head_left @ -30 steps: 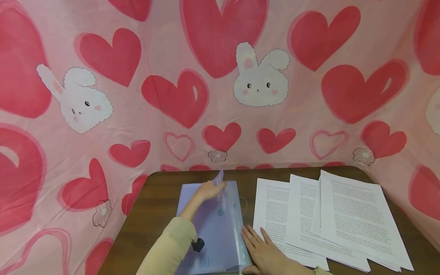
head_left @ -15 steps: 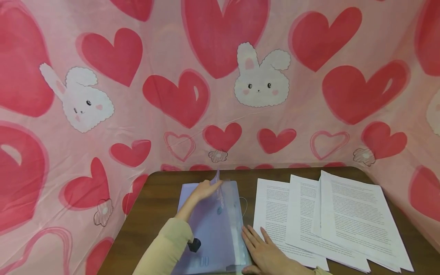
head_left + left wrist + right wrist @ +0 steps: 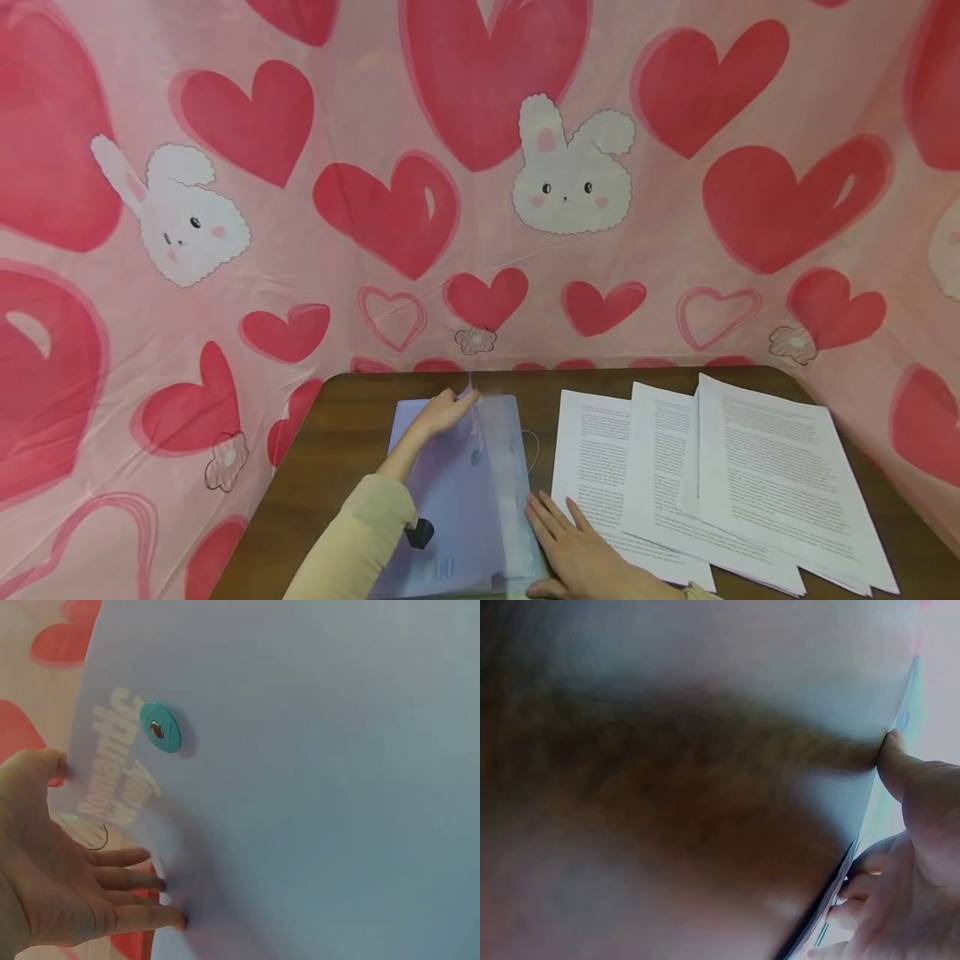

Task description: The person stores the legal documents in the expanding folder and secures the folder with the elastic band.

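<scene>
A translucent purple plastic file folder (image 3: 457,508) lies on the table before me. My left hand (image 3: 442,412) pinches its raised flap (image 3: 491,475) near the far corner. In the left wrist view, thumb and fingers of the left hand (image 3: 75,877) are at the flap's edge, beside pale lettering and a round teal button (image 3: 161,727). My right hand (image 3: 581,546) rests with straight fingers along the folder's right side, close to the papers. The right wrist view shows the right hand (image 3: 922,832) at a sheet-like edge; much there is blurred.
Three overlapping stacks of printed paper, the left stack (image 3: 596,467), middle stack (image 3: 660,475) and right stack (image 3: 787,475), lie right of the folder. A thin string loop (image 3: 534,450) sticks out from the folder. Behind the brown table (image 3: 345,417) hangs a pink heart-patterned cloth (image 3: 480,208).
My left hand has drawn the flap a little to the left, and the flap's raised tip has shifted with it. The right hand has stayed in place.
</scene>
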`<state>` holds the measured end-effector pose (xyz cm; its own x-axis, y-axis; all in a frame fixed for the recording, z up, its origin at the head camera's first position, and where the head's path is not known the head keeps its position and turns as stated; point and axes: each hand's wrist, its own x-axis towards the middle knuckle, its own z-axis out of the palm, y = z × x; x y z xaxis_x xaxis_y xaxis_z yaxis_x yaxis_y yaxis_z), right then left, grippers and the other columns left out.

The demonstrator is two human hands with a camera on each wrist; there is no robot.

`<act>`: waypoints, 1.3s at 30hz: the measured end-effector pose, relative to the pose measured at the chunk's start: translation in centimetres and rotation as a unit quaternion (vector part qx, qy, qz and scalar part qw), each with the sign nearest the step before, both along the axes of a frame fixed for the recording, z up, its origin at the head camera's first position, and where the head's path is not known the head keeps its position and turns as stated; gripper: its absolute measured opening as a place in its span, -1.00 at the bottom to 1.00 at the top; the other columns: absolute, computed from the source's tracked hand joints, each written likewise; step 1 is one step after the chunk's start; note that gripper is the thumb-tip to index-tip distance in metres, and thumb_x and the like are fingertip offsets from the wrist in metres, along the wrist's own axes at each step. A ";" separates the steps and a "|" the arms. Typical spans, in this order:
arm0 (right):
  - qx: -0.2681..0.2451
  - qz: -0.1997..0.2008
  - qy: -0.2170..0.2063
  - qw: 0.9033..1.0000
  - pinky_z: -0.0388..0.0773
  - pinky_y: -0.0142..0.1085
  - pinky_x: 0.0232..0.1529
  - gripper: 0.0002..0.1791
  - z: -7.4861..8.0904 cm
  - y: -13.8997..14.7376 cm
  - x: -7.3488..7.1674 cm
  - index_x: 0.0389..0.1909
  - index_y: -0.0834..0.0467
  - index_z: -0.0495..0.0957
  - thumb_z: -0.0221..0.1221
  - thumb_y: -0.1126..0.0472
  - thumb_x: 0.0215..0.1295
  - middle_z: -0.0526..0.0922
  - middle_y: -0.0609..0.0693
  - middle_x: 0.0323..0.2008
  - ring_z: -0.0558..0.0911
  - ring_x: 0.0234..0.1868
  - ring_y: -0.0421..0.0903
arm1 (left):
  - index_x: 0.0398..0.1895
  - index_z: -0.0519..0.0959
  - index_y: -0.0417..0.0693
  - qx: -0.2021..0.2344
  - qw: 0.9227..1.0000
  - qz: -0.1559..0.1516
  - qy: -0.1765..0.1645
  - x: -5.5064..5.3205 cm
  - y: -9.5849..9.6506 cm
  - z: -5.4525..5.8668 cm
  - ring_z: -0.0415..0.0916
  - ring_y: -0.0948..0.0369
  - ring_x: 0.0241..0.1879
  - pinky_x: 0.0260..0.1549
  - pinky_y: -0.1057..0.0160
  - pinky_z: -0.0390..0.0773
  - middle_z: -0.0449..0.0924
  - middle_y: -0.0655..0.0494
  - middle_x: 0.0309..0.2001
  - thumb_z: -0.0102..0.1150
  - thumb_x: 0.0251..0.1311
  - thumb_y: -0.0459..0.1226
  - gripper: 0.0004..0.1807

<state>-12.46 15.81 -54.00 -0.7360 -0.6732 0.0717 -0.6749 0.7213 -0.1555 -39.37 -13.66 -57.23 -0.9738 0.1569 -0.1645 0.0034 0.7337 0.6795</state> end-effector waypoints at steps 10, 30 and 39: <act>-0.002 0.010 0.055 0.998 0.28 0.08 0.70 0.16 -0.9 0.3 -0.2 0.59 0.36 0.32 -0.07 -0.60 0.49 0.42 0.29 0.61 0.47 0.60 0.23 | 0.22 0.79 -0.04 0.005 1.000 0.002 0.005 0.0 0.7 -0.2 0.69 -0.05 0.11 0.24 -0.19 0.65 0.79 -0.02 0.07 -0.05 0.40 0.50 -0.10; 0.027 0.005 0.043 0.999 0.52 0.28 0.44 0.14 0.0 0.0 0.1 0.60 0.35 0.33 -0.01 -0.58 0.48 0.41 0.26 0.62 0.46 0.62 0.22 | -0.12 0.75 -0.14 -0.030 0.999 0.023 0.017 1.0 3.0 0.8 0.62 0.04 -0.28 -0.26 0.04 0.59 0.59 0.03 -0.38 -0.03 0.44 0.39 -0.22; 0.019 -0.001 0.019 1.000 0.49 0.31 0.46 0.16 0.0 0.2 0.1 0.62 0.36 0.28 -0.03 -0.59 0.49 0.36 0.26 0.65 0.42 0.64 0.22 | 0.31 0.61 -0.35 -0.026 0.998 0.045 0.038 0.9 3.2 0.4 0.70 -0.19 0.22 0.25 -0.23 0.67 0.72 -0.31 0.23 0.02 0.42 0.36 -0.07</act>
